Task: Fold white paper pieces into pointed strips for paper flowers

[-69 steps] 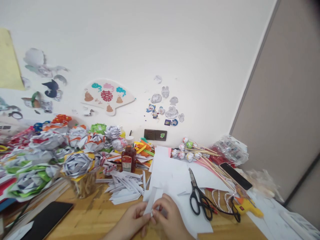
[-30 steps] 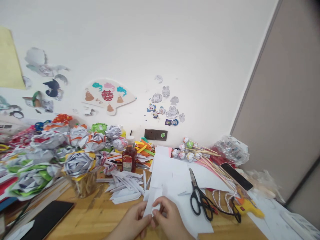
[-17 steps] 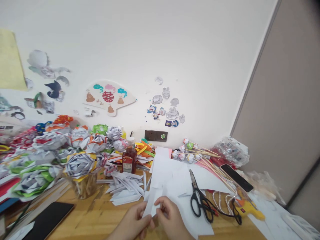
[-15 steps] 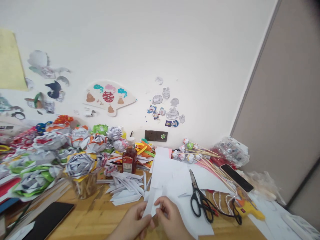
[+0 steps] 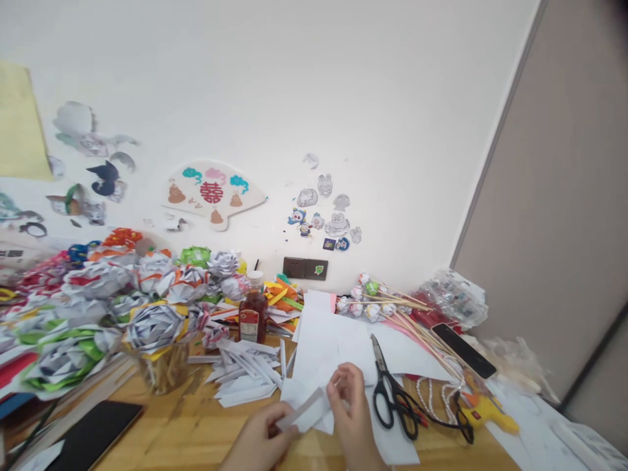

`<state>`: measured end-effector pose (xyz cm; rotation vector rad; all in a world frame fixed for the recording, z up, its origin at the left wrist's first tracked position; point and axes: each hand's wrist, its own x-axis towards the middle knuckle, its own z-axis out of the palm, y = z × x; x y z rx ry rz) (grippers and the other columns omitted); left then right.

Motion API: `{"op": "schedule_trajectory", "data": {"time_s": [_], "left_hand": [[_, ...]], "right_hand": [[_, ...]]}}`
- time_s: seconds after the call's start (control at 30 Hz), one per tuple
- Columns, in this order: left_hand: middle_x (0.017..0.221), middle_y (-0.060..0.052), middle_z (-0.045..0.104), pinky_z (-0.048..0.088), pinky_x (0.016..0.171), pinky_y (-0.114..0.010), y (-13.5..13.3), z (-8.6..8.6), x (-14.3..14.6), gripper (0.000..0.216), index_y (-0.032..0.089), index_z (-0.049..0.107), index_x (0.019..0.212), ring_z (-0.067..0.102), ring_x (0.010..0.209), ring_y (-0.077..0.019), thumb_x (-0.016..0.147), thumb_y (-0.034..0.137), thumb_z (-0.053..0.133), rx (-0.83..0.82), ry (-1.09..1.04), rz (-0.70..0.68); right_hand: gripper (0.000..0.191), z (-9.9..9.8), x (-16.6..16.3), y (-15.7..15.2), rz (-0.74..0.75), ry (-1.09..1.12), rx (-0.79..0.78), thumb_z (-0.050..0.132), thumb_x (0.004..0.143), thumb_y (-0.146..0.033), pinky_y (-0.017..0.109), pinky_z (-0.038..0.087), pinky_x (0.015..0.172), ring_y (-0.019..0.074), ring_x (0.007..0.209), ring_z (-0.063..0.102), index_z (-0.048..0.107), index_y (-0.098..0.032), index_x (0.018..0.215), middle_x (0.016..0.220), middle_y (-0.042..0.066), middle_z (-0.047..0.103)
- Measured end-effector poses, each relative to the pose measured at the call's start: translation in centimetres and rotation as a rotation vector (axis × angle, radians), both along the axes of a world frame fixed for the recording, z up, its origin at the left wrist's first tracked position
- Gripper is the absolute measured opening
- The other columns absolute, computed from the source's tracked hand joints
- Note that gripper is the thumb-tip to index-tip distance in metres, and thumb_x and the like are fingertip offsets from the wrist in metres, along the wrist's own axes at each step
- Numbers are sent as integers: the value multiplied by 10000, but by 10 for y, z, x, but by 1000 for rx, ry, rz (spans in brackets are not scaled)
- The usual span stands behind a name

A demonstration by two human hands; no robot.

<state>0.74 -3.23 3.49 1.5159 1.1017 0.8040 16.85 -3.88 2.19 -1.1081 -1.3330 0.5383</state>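
A narrow folded strip of white paper (image 5: 305,410) lies slanted between my two hands at the bottom centre. My left hand (image 5: 261,439) pinches its lower left end, fingers closed. My right hand (image 5: 352,411) is raised at the strip's upper right end, its fingers curled close to the paper; whether it grips the strip is unclear. Under both hands lie loose white paper sheets (image 5: 330,341) on the wooden table (image 5: 196,432). A heap of folded white strips (image 5: 245,374) sits just left of the hands.
Black scissors (image 5: 388,390) lie to the right, beside a yellow glue gun (image 5: 483,407) and a phone (image 5: 464,350). A red bottle (image 5: 253,311), paper flowers (image 5: 98,307) in a jar (image 5: 164,365), skewered buds (image 5: 387,306) and a dark phone (image 5: 93,432) crowd the left and back.
The strip was held upright between both hands; now it is folded narrower and lies slanted. My right hand has moved up and to the right, my left hand slightly down.
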Motion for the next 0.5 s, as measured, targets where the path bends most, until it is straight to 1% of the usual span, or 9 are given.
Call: {"op": "schedule_trajectory", "data": {"time_s": [0.07,0.13,0.2,0.27,0.33,0.4,0.5], "left_hand": [[424,104,403,276,343,-161,2,-4,-1,132,161,518,632,362,352,-64,641,288,550,14,-9,-1],[413,106,404,274,334,-165,7,-10,-2,216,160,519,661,352,332,-65,639,367,575,20,-43,26],[397,111,391,253,321,-165,13,-15,-4,313,168,505,670,327,311,-62,630,470,577,33,-117,95],[393,118,363,225,316,-160,19,-19,-7,373,181,475,633,297,308,-56,618,541,568,57,-196,165],[399,123,326,202,322,-158,23,-20,-9,392,189,452,593,262,317,-51,624,565,557,78,-236,206],[416,115,323,225,346,-165,23,-17,-11,389,189,452,562,270,346,-60,638,556,555,106,-242,219],[458,81,393,329,452,-192,18,-9,-11,385,181,465,509,382,456,-101,630,529,576,158,-216,163]], "right_hand": [[192,2,3,2,34,-38,7,442,832,-306,257,405,695,175,780,507,449,-181,978,840,44,522],[153,3,3,4,71,-104,9,434,834,-305,253,401,680,174,748,505,510,-172,829,777,37,527],[184,3,2,5,81,-156,9,442,821,-287,242,394,629,162,675,491,500,-172,690,681,16,503],[172,2,0,3,85,-198,-1,465,793,-249,232,380,588,149,624,471,474,-173,639,633,-2,471],[186,2,-2,1,114,-262,-12,473,775,-222,227,364,569,140,601,457,454,-172,597,607,-12,452],[203,2,-3,-2,142,-296,-24,461,788,-231,224,356,562,136,594,450,463,-167,595,601,-12,456],[168,4,-5,-5,181,-240,-61,441,817,-281,219,366,556,135,596,461,526,-157,741,625,-5,493]]}}
